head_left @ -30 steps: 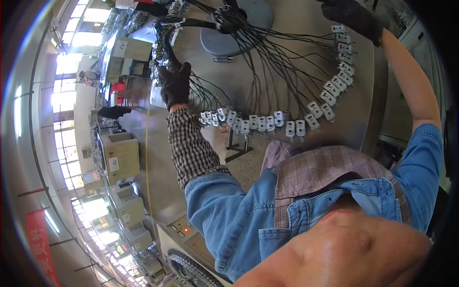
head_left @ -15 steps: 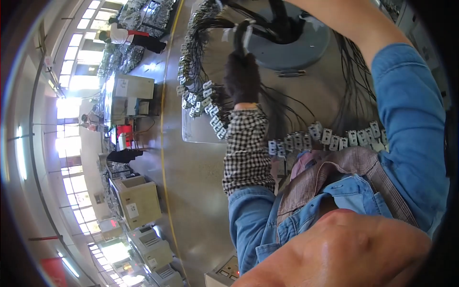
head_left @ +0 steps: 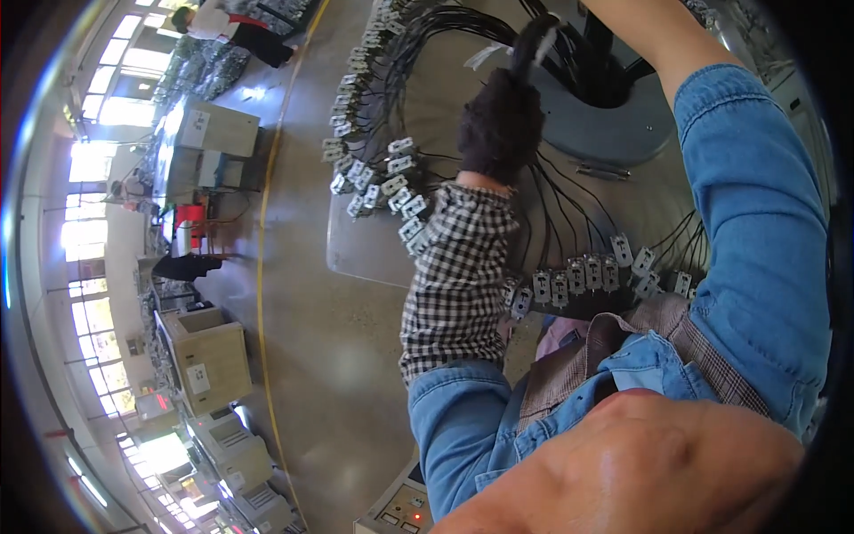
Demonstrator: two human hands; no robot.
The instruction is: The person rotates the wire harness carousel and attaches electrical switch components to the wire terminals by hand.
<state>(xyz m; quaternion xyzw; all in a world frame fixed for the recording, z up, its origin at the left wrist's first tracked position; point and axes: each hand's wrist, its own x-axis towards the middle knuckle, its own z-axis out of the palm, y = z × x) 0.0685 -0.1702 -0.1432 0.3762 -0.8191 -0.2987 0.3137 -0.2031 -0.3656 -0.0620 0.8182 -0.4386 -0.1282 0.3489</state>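
My left hand (head_left: 503, 125), in a dark glove with a checked sleeve below, is closed around a thick bundle of black cables (head_left: 535, 43). A white tie (head_left: 485, 55) hangs from cables beside it. Right of the glove, more black cables (head_left: 592, 67) gather above a round grey base (head_left: 645, 133). Thin cables fan out from the bundles to silver metal connectors (head_left: 592, 271) along the near table edge and to others (head_left: 356, 173) along the left side. Only my right forearm (head_left: 636, 36) shows, reaching past the upper edge; the hand itself is out of the picture.
A dark pen-shaped tool (head_left: 603, 171) lies beside the round base. The table's clear-covered corner (head_left: 356, 254) juts out at left. A control box (head_left: 405, 507) with a red light stands low down. Beyond the yellow floor line (head_left: 261, 267) are beige machines (head_left: 209, 356) and another person (head_left: 236, 31).
The whole view has shifted, so the table and round base appear farther right and lower. My left hand still grips the cable bundle, which now leans more to the right.
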